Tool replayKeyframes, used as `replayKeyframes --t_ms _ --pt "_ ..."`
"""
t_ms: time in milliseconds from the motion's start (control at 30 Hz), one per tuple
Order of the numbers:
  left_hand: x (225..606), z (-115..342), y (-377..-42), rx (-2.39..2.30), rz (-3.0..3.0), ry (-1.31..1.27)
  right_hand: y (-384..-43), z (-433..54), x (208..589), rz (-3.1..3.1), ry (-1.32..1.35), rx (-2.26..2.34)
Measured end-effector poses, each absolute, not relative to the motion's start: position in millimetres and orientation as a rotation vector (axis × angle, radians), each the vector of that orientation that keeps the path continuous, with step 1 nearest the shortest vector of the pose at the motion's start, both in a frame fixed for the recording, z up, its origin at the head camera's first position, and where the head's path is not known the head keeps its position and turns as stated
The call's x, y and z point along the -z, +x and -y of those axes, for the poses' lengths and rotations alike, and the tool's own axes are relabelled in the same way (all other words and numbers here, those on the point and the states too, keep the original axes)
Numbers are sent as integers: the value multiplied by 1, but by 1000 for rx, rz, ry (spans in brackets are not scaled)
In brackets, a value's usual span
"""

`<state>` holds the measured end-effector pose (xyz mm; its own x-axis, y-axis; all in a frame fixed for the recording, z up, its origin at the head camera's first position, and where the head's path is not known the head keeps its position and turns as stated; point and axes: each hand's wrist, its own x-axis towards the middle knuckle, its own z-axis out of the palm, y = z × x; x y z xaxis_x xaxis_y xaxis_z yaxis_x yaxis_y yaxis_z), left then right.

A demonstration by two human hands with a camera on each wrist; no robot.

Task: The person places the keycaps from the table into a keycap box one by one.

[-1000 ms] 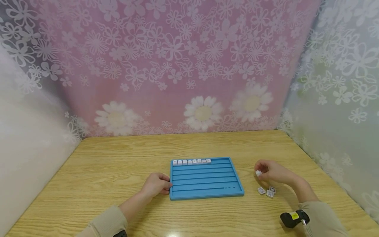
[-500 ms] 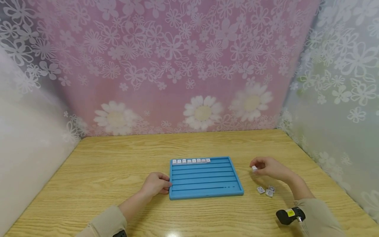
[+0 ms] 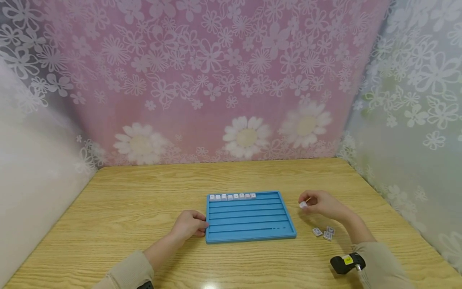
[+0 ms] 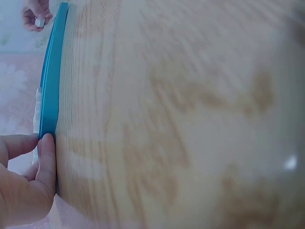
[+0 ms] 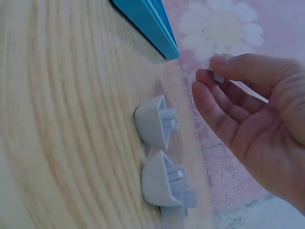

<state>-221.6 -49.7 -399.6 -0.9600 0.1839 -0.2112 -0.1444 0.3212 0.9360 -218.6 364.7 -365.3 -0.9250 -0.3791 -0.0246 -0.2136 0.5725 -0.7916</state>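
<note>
A shallow blue tray (image 3: pixel 249 217) with raised ridges lies mid-table. Several white keycaps (image 3: pixel 236 196) stand side by side along its back row, starting from the left end. My left hand (image 3: pixel 188 223) pinches the tray's left edge between thumb and fingers; the left wrist view shows fingertips on the tray's side wall (image 4: pixel 52 90). Right of the tray, my right hand (image 3: pixel 322 204) holds one white keycap (image 3: pixel 302 204) at its thumb and fingertips. Three loose keycaps (image 3: pixel 317 232) lie below that hand. In the right wrist view, loose keycaps (image 5: pixel 153 123) lie with hollow, stemmed undersides showing.
The wood-grain table (image 3: pixel 151 188) meets a pink floral backdrop (image 3: pixel 231 80) behind, with pale panels at both sides. A black wrist camera (image 3: pixel 347 263) with a yellow label sits on my right sleeve.
My right hand has moved left, toward the tray, carrying the keycap away from the loose ones. The left hand stays at the tray's edge.
</note>
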Motion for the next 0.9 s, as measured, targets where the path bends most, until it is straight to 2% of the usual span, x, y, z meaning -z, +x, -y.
replayKeyframes --t_ms 900 --pt "399 50 -221 -1690 -2313 42 -226 -338 364 -2540 -500 1380"
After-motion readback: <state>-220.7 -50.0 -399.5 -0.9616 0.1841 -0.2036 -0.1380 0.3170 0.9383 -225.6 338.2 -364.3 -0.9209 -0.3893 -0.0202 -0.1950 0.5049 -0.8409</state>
